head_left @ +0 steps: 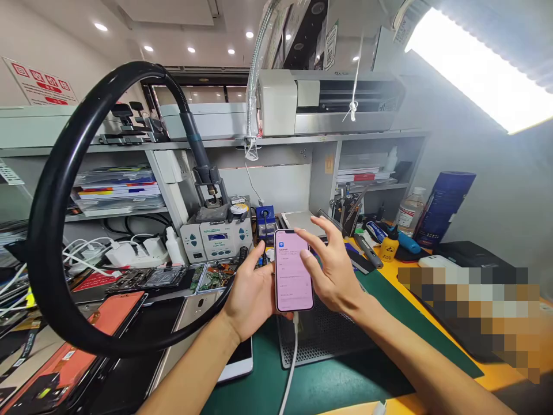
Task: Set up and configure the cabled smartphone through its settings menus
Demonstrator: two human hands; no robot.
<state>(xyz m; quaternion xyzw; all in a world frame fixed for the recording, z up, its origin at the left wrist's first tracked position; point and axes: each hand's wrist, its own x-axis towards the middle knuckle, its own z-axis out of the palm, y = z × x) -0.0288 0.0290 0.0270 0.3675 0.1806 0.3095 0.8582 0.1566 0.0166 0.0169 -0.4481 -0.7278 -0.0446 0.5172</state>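
"What does the thin, flat phone with a bright pinkish screen (287, 282) look like?"

"It has round corners and a dark edge. A white cable (294, 351) comes out of its bottom."

"Where is it?"

"Up over the dark metal plate full of little holes (317, 350) and the flat green mat (259, 389). The left hand (250, 288) holds it. The right hand (332, 274) holds nothing; its fingers spread over the screen. I can't tell if they touch."

"Can you read anything?"

"There's a blue picture near the top, but the words are too tiny. The white paper sign with red boxes (38, 83) has Chinese writing."

"Which way does the phone point?"

"Its long side goes up and down. The top points away from the person, the cable end toward them, and the screen faces them."
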